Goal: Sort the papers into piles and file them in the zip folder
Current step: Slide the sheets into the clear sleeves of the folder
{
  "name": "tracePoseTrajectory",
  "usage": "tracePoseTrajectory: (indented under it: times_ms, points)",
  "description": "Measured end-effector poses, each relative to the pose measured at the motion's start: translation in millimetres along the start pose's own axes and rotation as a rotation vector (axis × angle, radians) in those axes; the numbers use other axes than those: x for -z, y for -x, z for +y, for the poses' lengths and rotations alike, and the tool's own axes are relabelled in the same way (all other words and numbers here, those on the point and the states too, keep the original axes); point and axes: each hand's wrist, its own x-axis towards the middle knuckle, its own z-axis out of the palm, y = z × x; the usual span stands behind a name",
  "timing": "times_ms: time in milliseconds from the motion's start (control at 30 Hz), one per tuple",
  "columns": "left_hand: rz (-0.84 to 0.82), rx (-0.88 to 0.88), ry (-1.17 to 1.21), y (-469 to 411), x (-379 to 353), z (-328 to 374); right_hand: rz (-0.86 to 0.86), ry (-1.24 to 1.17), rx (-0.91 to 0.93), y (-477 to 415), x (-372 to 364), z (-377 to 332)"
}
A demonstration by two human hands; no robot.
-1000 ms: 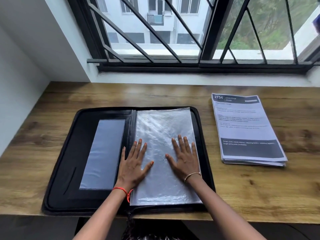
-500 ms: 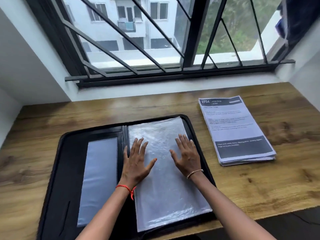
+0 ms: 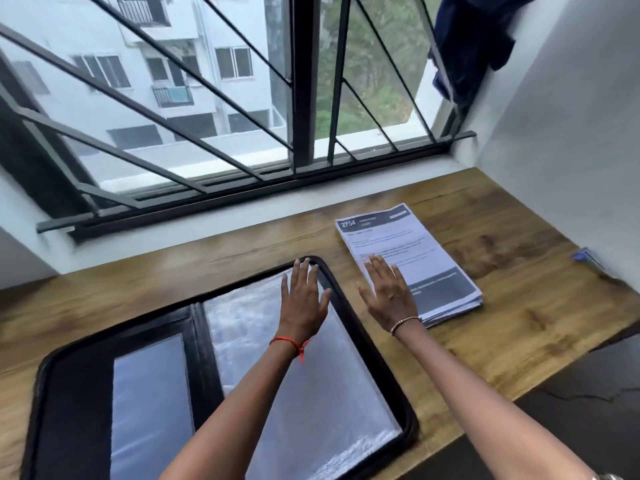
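A black zip folder [image 3: 370, 344] lies open on the wooden desk, with clear plastic sleeves [image 3: 311, 393] on its right half and a clear pocket on its left half. To its right sits a stack of printed papers [image 3: 415, 251], the top sheet headed "2754". My left hand [image 3: 303, 296] is flat with straight fingers over the folder's far right corner. My right hand [image 3: 388, 289], also flat with fingers spread, is over the near left part of the paper stack. Whether either hand touches the surface below is unclear. Neither hand holds anything.
The wooden desk [image 3: 519, 306] runs under a barred window [image 3: 301, 98] and meets a white wall on the right. A dark blue cloth [image 3: 467, 39] hangs at the window's upper right. A small blue object [image 3: 581, 255] lies by the right wall.
Both hands left the plastic sleeves and moved forward and right: the left to the folder's far corner, the right onto the paper stack. The view swung to the right.
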Motion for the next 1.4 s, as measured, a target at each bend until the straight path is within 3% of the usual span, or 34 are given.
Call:
tracePoseTrajectory:
  times_ms: [467,967,1233,1400]
  points:
    - [-0.076,0.147,0.069,-71.5,-69.0,74.7,-0.035,-0.065,-0.073,-57.6,17.4,140.3]
    - [-0.062,0.393,0.244,-97.9,-105.9,95.9,-0.184,-0.040,-0.198,-85.7,0.0,189.8]
    - [0.143,0.257,0.437,-97.3,-110.3,103.2,-0.172,-0.103,-0.213,-82.3,-4.7,193.3]
    - [0.149,0.100,0.490,-93.9,-111.9,115.3,-0.166,-0.126,-0.208,-81.9,-9.7,195.5]
